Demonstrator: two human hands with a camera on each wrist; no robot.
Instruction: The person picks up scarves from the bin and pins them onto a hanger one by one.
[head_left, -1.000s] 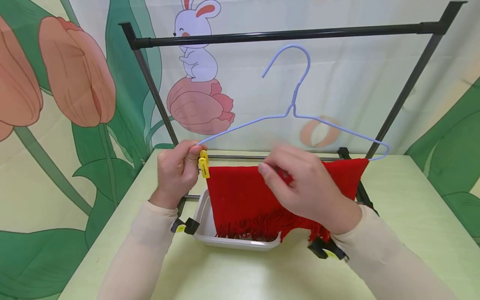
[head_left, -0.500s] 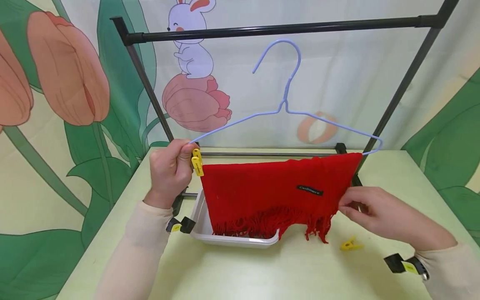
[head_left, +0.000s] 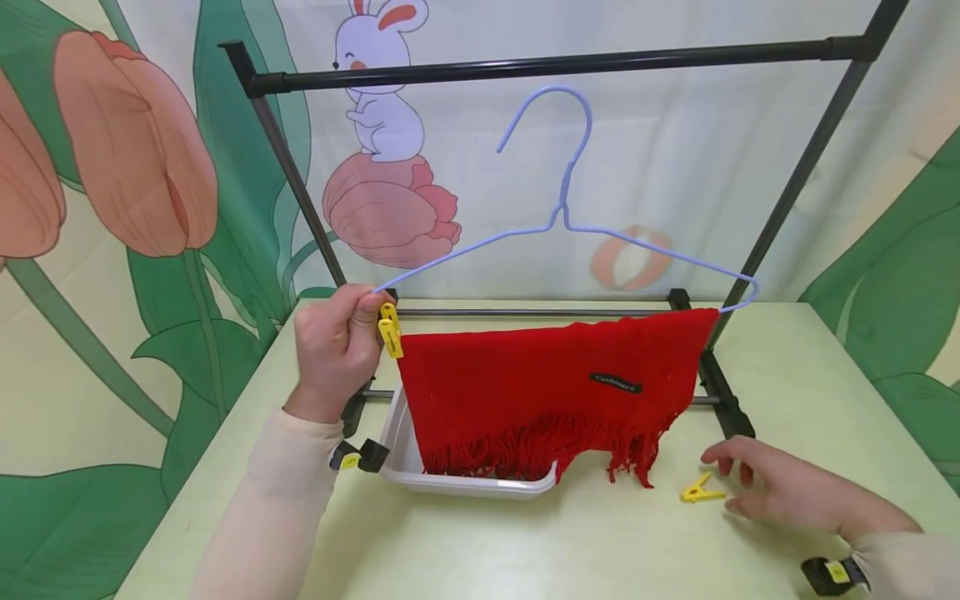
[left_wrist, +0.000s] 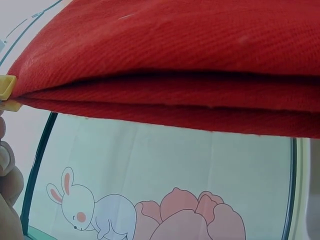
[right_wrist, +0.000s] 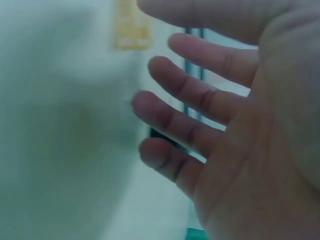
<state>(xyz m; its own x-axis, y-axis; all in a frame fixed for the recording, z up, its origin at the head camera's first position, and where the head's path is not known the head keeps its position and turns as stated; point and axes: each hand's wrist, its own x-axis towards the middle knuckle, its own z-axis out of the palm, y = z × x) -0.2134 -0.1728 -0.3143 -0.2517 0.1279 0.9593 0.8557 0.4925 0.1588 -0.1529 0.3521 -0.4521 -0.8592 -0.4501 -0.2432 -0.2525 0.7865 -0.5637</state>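
My left hand (head_left: 337, 350) grips the left end of a light-blue wire hanger (head_left: 480, 247). Over the hanger's lower bar hangs a folded red scarf (head_left: 517, 383) with a fringed edge and a black label. A yellow clothespin (head_left: 390, 330) is clipped at the scarf's upper left corner, beside my left thumb; the left wrist view shows it at the edge of the red folds (left_wrist: 200, 95). On the table, a second yellow clothespin (head_left: 702, 488) lies by the fingertips of my right hand (head_left: 787, 487). The right wrist view shows that hand's fingers (right_wrist: 195, 95) spread and holding nothing.
A black rack with a top bar (head_left: 540, 68) stands behind the hanger. Under the scarf sits a white tray (head_left: 480, 487) on the pale green table (head_left: 600, 542). A backdrop with a rabbit (head_left: 386, 121) and tulips hangs behind.
My right hand has moved from in front of the scarf, past its right edge, down to the clothespin on the table. My left hand keeps its grip on the hanger.
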